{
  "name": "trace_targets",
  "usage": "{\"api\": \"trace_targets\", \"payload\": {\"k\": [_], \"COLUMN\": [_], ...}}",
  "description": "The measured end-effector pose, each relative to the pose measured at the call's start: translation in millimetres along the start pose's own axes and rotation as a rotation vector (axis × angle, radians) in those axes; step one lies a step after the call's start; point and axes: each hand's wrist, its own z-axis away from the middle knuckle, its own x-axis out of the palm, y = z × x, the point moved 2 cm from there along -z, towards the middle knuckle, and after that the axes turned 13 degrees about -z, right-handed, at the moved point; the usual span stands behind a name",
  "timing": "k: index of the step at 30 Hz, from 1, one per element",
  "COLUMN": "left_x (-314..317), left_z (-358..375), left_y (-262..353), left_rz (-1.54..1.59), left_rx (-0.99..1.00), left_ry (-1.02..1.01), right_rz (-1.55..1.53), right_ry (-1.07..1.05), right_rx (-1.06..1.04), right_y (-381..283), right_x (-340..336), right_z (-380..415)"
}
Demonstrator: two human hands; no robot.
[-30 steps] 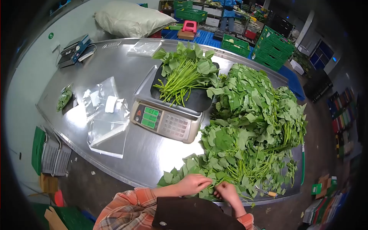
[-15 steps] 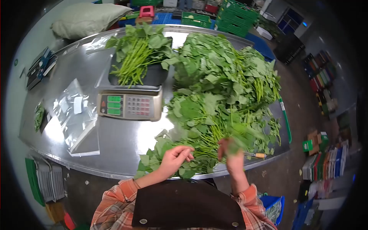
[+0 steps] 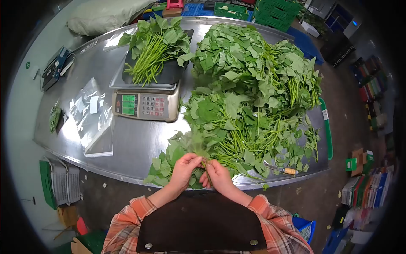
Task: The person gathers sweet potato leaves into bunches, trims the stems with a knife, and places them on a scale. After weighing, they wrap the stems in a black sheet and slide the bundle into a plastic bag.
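Note:
My left hand (image 3: 185,169) and my right hand (image 3: 217,174) meet at the table's front edge, both with fingers pinched on a leafy green stem (image 3: 204,166). Its leaves, blurred, point away from me. Just beyond and to the right spreads a large heap of leafy greens (image 3: 249,84) with long stems. Some loose leaves (image 3: 163,167) lie under and left of my left hand. A curved knife (image 3: 287,170) with a wooden handle rests right of my right hand. Farther off, a bunch of greens (image 3: 150,55) sits on a digital scale (image 3: 146,106).
Clear plastic bags (image 3: 91,122) lie on the steel table (image 3: 139,148), left of the scale. A small packed bag of greens (image 3: 55,116) and a dark device (image 3: 57,70) are at the far left. Green crates (image 3: 275,15) stand behind the table, and a white sack (image 3: 108,19) at the back left.
My right hand has moved left from the heap to my left hand, bringing the leafy stem. Both hands now grip it. The knife shows more fully, and the view has shifted.

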Motion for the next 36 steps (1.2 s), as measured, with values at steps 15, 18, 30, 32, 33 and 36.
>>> {"api": "trace_targets", "payload": {"k": [15,18,30,32,33,36], "left_x": [-6.4,4.9,-119.9,-118.0,-111.8,-102.6], "left_z": [10.6,8.8,-7.0,-2.4,1.1,9.7], "left_y": [43.6,39.9,63.3,53.8,50.7,47.5], "left_rz": [-0.059,-0.100,0.297,0.368,0.406,0.508], "left_rx": [0.255,0.255,-0.009,-0.207,-0.243,-0.275], "left_ry": [0.171,0.039,0.032,-0.217,-0.231,-0.340], "right_rz": [0.312,0.357,1.148,1.224,1.198,1.047], "right_ry": [-0.030,-0.316,0.530,0.539,0.525,0.523], "right_rx": [-0.479,0.092,-0.348,-0.365,-0.404,-0.547], "right_y": [-51.6,-21.6,16.1,20.5,18.5,5.1], "right_x": [-30.8,11.5,-67.2,-68.3,-66.1,-54.0], "right_z": [22.4,15.0,13.4,5.9,5.2,10.2]}}
